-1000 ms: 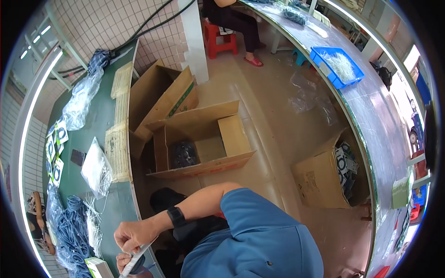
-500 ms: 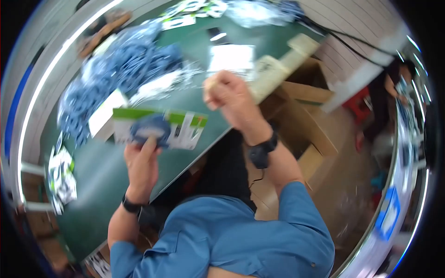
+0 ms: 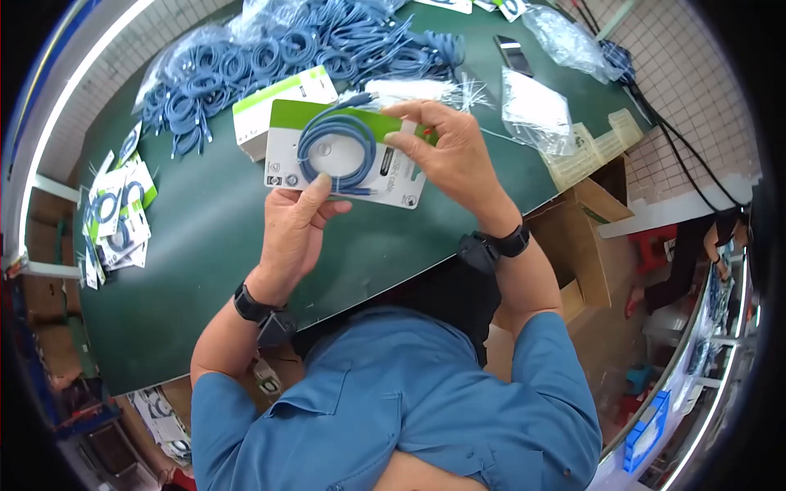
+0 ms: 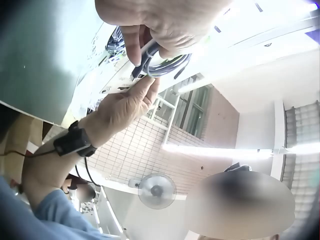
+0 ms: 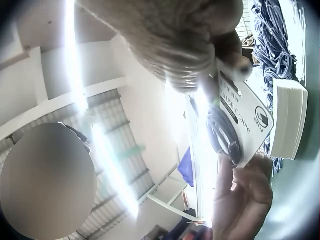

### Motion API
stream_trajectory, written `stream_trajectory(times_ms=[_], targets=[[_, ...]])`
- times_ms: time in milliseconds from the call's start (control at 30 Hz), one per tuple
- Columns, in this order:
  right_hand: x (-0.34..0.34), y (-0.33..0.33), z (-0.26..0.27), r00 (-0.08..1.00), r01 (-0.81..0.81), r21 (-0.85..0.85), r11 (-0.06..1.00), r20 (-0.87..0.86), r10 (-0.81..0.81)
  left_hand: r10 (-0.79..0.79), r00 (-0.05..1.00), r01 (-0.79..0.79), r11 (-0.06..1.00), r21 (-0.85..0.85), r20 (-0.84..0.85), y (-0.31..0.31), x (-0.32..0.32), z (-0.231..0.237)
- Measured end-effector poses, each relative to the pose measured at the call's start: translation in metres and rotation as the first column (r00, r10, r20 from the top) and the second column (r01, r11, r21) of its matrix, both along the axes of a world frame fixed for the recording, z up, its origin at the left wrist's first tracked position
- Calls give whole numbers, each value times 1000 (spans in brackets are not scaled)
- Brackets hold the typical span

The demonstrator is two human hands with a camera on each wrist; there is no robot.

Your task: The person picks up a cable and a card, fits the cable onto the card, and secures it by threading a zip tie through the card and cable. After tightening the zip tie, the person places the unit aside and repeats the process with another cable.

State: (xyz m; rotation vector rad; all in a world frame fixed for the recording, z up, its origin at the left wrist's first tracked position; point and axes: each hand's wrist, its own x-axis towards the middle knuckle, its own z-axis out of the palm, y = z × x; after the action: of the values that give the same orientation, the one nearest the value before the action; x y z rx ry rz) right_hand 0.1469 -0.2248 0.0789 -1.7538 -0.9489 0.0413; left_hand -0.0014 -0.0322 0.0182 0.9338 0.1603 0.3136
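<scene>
A white and green printed card (image 3: 282, 147) is held up over the green table, with a coiled blue cable (image 3: 370, 155) lying against its face. My left hand (image 3: 293, 225) pinches the card's lower edge, its thumb on the coil. At the card's right end, my right hand (image 3: 454, 155) pinches the edge between thumb and fingers. The right wrist view shows the card (image 5: 250, 112) with the coil (image 5: 222, 132) on it and my left hand (image 5: 245, 195) below. In the left wrist view my right hand (image 4: 120, 112) is at the coil (image 4: 170, 65).
Behind the card stands a stack of cards (image 3: 254, 123), with a heap of blue cables (image 3: 286, 53) beyond it. White ties (image 3: 409, 92), a plastic bag (image 3: 536, 110) and a phone (image 3: 513, 54) lie to the right. Carded cables (image 3: 119, 213) are piled at the left; a person sits far right.
The head view has turned toward the table. My right hand has come from beside the card onto its right end; my left hand still holds the card and coil.
</scene>
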Motion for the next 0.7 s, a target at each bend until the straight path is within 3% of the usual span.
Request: stream_trajectory(times_ms=[100,200,267,300,333,400,433,533,567,667,700], targets=[[9,13,-11,999,-32,-2,999,-16,32,-12,999,14,999,49,-31,23,-8,-4],[19,20,-18,994,-103,-40,994,-33,101,86,996,-85,983,163,-3,51,-9,-7],[25,25,-22,991,-130,-73,989,-36,128,191,976,-218,857,466,106,69,-10,-4],[27,27,-24,989,-147,-93,985,-22,145,194,977,-211,862,460,85,72,-8,0],[27,29,-26,987,-163,-115,980,-7,163,221,967,-248,728,639,125,76,-7,5],[27,35,-27,981,-193,-125,973,-46,189,237,947,-293,356,887,218,80,-6,16],[27,40,-26,975,-220,-123,968,-63,214,245,947,-287,361,887,206,81,-6,25],[25,51,-31,958,-284,-140,949,-88,274,132,962,-195,-285,938,240,76,-2,50],[26,55,-32,950,-312,-160,937,-86,302,142,960,-192,-287,938,240,75,-2,51],[24,62,-35,950,-312,-171,935,-66,305,96,985,155,-127,980,-144,72,-1,56],[23,63,-36,961,-276,-163,947,-46,272,104,985,153,-134,979,-140,72,0,57]])
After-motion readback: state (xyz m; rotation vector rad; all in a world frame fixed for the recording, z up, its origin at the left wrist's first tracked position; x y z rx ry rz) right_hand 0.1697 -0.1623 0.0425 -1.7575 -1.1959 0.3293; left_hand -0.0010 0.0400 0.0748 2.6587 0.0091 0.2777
